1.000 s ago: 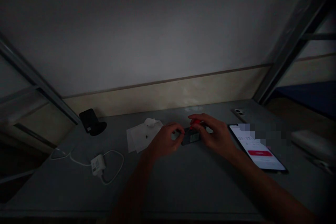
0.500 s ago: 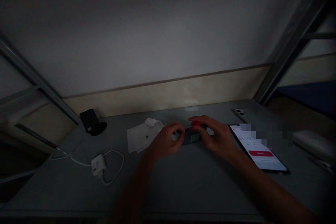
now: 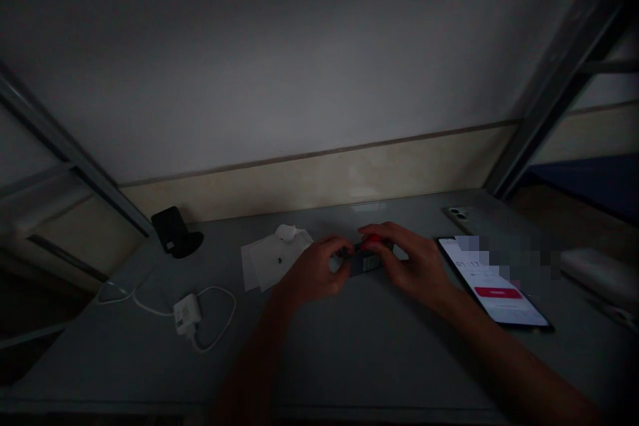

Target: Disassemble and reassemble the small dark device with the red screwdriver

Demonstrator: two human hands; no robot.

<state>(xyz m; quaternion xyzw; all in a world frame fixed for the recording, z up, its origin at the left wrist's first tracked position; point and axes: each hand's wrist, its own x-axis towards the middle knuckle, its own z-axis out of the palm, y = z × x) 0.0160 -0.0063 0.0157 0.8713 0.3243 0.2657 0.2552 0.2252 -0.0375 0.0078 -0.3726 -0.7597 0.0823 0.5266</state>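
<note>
In the dim head view, a small dark box-like thing (image 3: pixel 364 265) with a paler patch on its front lies on the grey table between my hands. My right hand (image 3: pixel 414 263) reaches over it from the right, thumb and fingers closed on a small red object (image 3: pixel 370 241) just above the box. At the box's left end, my left hand (image 3: pixel 319 271) has its thumb and fingers curled together. Whatever sits between those left fingertips is too dark to name. Left of that hand lie white paper sheets (image 3: pixel 269 263) with a small dark speck and a white case-like item (image 3: pixel 286 233).
A lit tablet or phone (image 3: pixel 499 293) lies right of my right forearm, with another phone (image 3: pixel 462 214) behind it. A black stand (image 3: pixel 172 229) occupies the back left. A white adapter (image 3: pixel 187 314) with a looped cable lies at left. The wall (image 3: pixel 324 173) closes off the back.
My left hand has shifted slightly right, its fingertips closer to the red object. My right hand stays in nearly the same place over the box.
</note>
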